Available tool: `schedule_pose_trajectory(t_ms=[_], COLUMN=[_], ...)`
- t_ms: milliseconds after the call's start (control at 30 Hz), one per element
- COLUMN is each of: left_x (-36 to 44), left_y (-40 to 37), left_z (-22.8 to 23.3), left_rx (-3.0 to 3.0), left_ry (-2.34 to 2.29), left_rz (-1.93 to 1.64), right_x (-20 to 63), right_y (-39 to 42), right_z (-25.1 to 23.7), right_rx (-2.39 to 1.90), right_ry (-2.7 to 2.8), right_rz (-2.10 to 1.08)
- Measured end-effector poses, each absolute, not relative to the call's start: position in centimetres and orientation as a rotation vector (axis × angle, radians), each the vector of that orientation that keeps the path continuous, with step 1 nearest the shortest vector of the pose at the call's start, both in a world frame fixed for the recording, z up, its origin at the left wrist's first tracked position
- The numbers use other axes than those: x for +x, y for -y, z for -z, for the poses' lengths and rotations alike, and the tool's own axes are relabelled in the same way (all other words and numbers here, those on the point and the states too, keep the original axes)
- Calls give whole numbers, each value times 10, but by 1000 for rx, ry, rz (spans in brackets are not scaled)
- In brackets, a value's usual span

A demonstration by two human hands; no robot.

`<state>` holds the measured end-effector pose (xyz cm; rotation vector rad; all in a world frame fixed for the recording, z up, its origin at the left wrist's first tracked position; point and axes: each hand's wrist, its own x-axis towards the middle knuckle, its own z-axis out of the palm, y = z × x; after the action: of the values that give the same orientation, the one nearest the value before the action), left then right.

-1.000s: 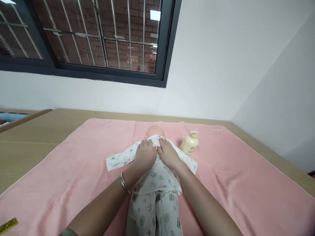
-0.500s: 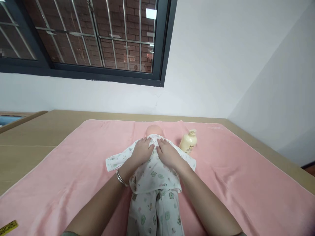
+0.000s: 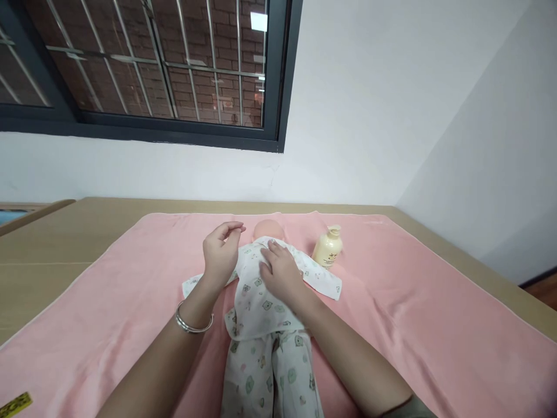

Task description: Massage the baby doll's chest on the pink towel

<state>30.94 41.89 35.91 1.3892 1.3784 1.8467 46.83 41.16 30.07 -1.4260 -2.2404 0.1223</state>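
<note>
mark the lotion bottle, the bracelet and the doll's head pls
lotion bottle [image 3: 326, 251], head view, on its cream body.
bracelet [image 3: 191, 326], head view, on the silver band at the left wrist.
doll's head [image 3: 267, 229], head view, on the bare crown.

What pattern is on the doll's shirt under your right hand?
White with small green and grey animal-like prints on the doll's shirt, beneath the right hand; the head view shows it.
</note>
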Motion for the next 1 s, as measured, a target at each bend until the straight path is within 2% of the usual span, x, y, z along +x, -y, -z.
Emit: schedule_pose_trajectory(t_ms=[367,567,700,800,900,1000], left_x=[324,352,383,411,438,460], left_y=[-410,-417,-429,-434,-439,-447], left_z=[-355,-343,-340,-349,-365,-381], left_rx=[1372,1172,850,620,461,339], left_ry=[-1286,-1065,-898,-787,-659,-560], left_rz=[-1770,-1622,-1541,-1286,-1028,-966], right_x=[476,480,510,546,582,604], right_y=[-418,-421,-424,-420,-414,-415], right_z=[-298,-298,-333,-368,-393,-400], right_rx=[-1301,-1262,-1262,-1296,-1445,-1581], right_ry=[2121,2237,1915,1653,1578,1554], right_rz=[-33,-67,-50,-39,-122,-216])
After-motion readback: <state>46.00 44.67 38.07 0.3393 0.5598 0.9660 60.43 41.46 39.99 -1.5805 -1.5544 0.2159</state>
